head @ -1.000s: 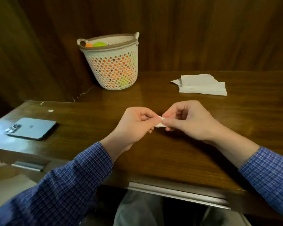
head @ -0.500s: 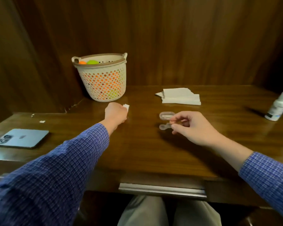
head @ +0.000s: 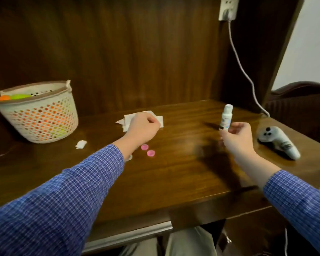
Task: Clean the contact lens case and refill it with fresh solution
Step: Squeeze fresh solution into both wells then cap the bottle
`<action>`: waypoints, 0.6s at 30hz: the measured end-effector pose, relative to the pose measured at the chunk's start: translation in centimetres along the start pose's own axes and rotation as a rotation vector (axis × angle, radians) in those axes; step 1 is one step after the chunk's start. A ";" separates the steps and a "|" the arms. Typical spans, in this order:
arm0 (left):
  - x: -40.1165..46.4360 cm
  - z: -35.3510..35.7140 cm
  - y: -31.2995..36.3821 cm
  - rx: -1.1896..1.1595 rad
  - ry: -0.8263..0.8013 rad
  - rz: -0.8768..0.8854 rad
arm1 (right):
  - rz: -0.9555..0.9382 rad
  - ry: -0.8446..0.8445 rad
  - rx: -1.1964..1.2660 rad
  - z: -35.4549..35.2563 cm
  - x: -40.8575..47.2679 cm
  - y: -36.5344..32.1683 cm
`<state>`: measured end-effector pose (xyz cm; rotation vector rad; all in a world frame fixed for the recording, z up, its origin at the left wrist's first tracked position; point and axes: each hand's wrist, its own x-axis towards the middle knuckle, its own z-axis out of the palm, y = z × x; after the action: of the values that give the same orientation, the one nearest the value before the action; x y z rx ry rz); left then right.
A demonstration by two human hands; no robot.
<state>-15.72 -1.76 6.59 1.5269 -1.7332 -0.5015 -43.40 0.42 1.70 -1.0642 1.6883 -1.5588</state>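
Fingers [head: 227, 131] of the right hand [head: 236, 140] wrap the base of one white solution bottle [head: 226, 117]; the left hand [head: 141, 129] is curled loosely on a stack of paper tissues [head: 160, 120], though whether it grips a sheet cannot be told.

Taking the bottle as landmark: two pink caps [head: 147, 150] lie on the wooden desk [head: 174, 172] to its left and nearer the person, a clear piece [head: 129, 157] peeks from beside the left sleeve, one crumpled tissue scrap [head: 81, 144] lies further left, one white controller [head: 277, 142] lies to its right, and one perforated basket [head: 37, 115] stands far left.
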 end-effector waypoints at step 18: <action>2.1 5.5 4.8 -0.127 -0.196 0.098 | -0.029 -0.070 -0.156 4.0 6.9 1.2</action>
<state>-23.05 -3.82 7.14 1.3341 -1.8764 -0.7166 -43.62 -7.52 0.59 -1.2124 1.7766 -1.4084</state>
